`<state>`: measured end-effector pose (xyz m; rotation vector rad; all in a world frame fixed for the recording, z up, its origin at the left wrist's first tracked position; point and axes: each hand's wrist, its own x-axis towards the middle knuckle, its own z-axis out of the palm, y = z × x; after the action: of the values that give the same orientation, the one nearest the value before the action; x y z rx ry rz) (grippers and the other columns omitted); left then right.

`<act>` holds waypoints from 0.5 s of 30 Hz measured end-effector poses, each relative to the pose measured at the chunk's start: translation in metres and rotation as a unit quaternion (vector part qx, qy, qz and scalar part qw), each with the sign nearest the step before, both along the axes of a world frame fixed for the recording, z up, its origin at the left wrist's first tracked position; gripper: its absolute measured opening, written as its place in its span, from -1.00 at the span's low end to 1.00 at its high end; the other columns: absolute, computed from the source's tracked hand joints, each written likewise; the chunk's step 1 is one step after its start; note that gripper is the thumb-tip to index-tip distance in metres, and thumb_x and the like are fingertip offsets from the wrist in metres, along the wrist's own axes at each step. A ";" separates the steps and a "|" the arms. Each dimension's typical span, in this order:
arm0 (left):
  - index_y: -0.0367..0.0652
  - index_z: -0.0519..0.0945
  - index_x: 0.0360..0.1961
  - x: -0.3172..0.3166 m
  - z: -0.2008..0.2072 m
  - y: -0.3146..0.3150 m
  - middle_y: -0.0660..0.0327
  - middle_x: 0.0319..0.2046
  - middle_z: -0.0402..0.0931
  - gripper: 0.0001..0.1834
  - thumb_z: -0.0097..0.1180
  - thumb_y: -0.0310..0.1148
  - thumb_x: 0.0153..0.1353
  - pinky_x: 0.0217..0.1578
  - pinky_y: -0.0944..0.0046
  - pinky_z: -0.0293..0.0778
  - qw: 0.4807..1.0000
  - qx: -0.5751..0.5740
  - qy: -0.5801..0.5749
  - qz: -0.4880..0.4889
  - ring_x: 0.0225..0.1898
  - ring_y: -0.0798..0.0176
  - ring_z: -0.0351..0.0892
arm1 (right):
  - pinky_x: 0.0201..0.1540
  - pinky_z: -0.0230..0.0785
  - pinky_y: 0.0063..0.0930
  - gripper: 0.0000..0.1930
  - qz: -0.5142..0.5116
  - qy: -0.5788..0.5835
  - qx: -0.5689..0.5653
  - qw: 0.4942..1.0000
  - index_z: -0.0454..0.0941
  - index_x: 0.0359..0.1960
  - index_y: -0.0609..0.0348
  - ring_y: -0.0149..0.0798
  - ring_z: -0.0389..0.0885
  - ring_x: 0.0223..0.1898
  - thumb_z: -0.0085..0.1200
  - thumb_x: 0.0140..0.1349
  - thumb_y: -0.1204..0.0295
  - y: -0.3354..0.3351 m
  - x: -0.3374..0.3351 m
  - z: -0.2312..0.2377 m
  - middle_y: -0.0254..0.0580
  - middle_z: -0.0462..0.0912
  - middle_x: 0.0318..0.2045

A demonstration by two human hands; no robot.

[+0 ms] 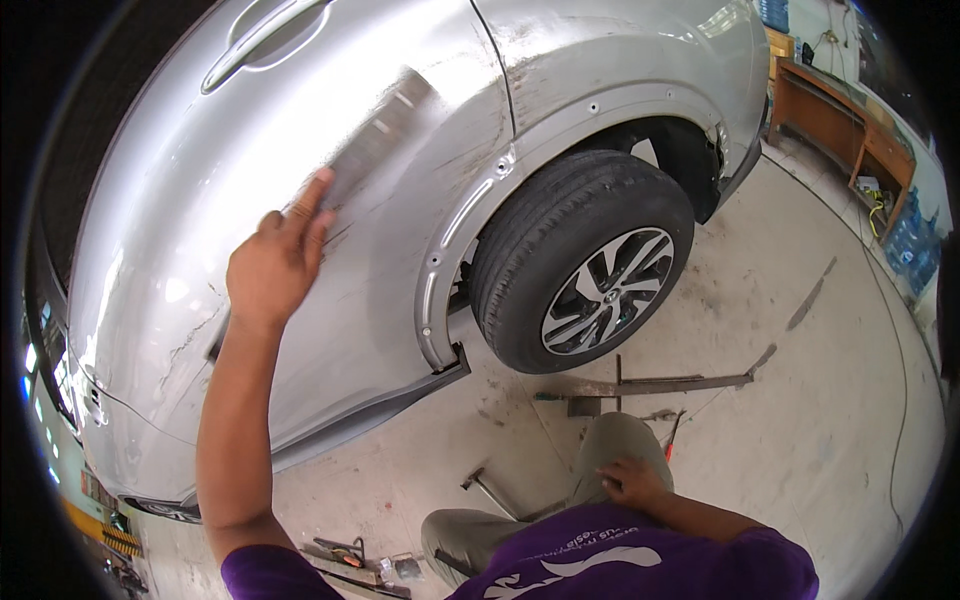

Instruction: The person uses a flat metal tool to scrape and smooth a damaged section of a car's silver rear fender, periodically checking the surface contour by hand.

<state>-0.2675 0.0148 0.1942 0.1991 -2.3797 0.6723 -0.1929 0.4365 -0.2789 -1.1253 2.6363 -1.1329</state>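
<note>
My left hand (pixel 275 262) reaches up to the silver car door (pixel 340 300), its index finger stretched forward. It holds the near end of a long, flat metal bar (pixel 385 125), smeared by motion; its exact kind cannot be told. The bar lies close along the door panel, which has dark scratches and scuffs; whether it touches cannot be told. My right hand (pixel 633 483) rests on my right knee, fingers loosely apart with nothing in them.
The rear wheel (pixel 590 260) sits under the arch, right of the door. On the floor lie a long metal bar (pixel 680 384), a hammer-like tool (pixel 490 492), red-handled pliers (pixel 672 440) and several tools at lower left. A wooden desk (pixel 830 125) and blue water bottles (pixel 912 245) stand far right.
</note>
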 end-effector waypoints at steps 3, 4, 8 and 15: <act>0.68 0.31 0.40 -0.004 -0.007 -0.006 0.14 -0.58 0.49 -0.49 -0.04 0.11 0.43 -0.57 0.05 0.55 0.999 -0.010 -0.010 0.040 -0.62 0.09 0.59 | -0.05 0.45 -0.05 -0.70 0.009 -0.028 0.027 0.999 0.69 -0.04 -0.04 0.07 0.61 -0.16 0.17 0.21 0.25 0.003 -0.009 -0.002 -0.10 0.62 -0.19; 0.65 0.31 0.41 0.001 -0.005 -0.004 0.14 -0.58 0.50 -0.48 -0.04 0.10 0.44 -0.57 0.05 0.54 0.997 -0.054 -0.048 0.036 -0.62 0.08 0.59 | -0.06 0.45 -0.05 -0.70 0.010 -0.018 0.027 0.999 0.69 -0.04 -0.03 0.07 0.60 -0.16 0.17 0.21 0.25 0.005 -0.004 -0.004 -0.10 0.62 -0.20; 0.66 0.30 0.40 0.010 0.003 -0.006 0.12 -0.53 0.53 -0.49 -0.06 0.09 0.45 -0.54 0.06 0.56 1.000 0.005 0.019 0.007 -0.60 0.05 0.60 | -0.08 0.46 -0.02 -0.67 0.012 -0.002 0.018 1.000 0.68 -0.02 -0.01 0.07 0.60 -0.17 0.18 0.20 0.25 0.003 -0.008 0.006 -0.08 0.62 -0.23; 0.42 0.14 0.51 0.022 -0.041 0.023 0.08 -0.40 0.63 -0.30 -0.07 0.22 0.39 -0.54 0.02 0.60 0.973 -0.001 -0.223 0.062 -0.49 0.00 0.68 | 0.15 0.41 -0.03 -0.57 0.003 -0.200 0.121 0.972 0.59 0.15 -0.03 0.11 0.56 0.11 0.16 0.28 0.15 -0.010 -0.025 0.035 -0.04 0.62 0.08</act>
<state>-0.2460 0.0379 0.1536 0.2149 -2.8123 0.8516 -0.2179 0.4268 -0.2444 -0.7653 2.3713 -0.8920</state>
